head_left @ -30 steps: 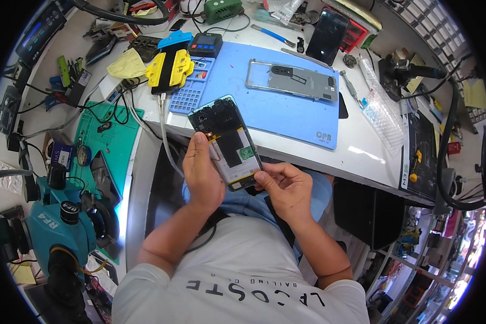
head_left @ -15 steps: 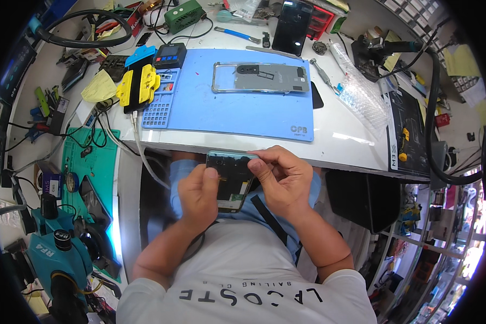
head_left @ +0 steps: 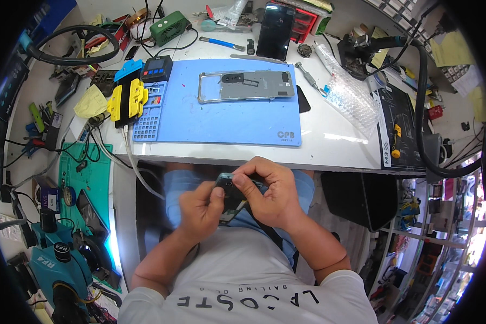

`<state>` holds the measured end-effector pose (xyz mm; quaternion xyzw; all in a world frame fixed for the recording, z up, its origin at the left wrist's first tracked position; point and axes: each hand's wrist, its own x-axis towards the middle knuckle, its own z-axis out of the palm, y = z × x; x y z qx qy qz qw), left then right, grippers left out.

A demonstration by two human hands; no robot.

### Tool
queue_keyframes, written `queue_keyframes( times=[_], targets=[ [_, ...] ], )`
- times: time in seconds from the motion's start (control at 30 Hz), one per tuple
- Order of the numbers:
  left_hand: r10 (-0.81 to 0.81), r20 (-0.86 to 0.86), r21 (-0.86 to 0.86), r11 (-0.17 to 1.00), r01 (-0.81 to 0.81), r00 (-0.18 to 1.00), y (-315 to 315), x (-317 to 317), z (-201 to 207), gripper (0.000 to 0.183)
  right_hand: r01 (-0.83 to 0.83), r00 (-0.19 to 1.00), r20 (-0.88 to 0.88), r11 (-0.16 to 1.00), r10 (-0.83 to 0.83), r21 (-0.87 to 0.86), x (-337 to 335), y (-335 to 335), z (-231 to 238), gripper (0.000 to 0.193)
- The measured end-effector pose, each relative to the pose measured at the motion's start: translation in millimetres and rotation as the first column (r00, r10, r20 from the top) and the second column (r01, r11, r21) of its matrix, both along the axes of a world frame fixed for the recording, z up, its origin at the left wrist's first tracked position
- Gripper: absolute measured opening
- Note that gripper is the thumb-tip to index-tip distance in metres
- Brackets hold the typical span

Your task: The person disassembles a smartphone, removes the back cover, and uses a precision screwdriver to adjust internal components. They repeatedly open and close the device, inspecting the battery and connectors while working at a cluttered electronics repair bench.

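Left grip [head_left: 200,206] and right grip [head_left: 274,192] clasped the phone [head_left: 230,197] between them, its long axis pointing toward the desk [head_left: 335,148].

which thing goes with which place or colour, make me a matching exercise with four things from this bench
Things
1. opened phone
2. grey phone cover
3. microscope
4. bubble wrap

Places and colours
A. teal, at the lower left of the picture
B. on the white table, to the right of the blue mat
C. lying on the blue mat
D. held by the left hand and the right hand

Right pairs: 1-D, 2-C, 3-A, 4-B
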<state>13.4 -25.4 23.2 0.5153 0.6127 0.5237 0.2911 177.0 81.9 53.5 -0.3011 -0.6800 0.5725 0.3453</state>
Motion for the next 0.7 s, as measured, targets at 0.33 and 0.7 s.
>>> queue_keyframes(
  times=[0.33, 0.7],
  targets=[
    [-0.099, -0.114, 0.028, 0.994, 0.103, 0.989, 3.1, 7.4, 2.5, 0.019, 0.099, 0.994, -0.049, 0.995, -0.098, 0.019, -7.1, -13.8, 0.2, 0.014],
    [-0.078, 0.429, 0.131, 0.991, 0.023, 0.900, 37.6, -20.1, 17.9, 0.035, 0.224, 0.739, -0.542, 0.905, -0.400, -0.362, -6.3, 52.6, 4.9, 0.022]
  ],
)
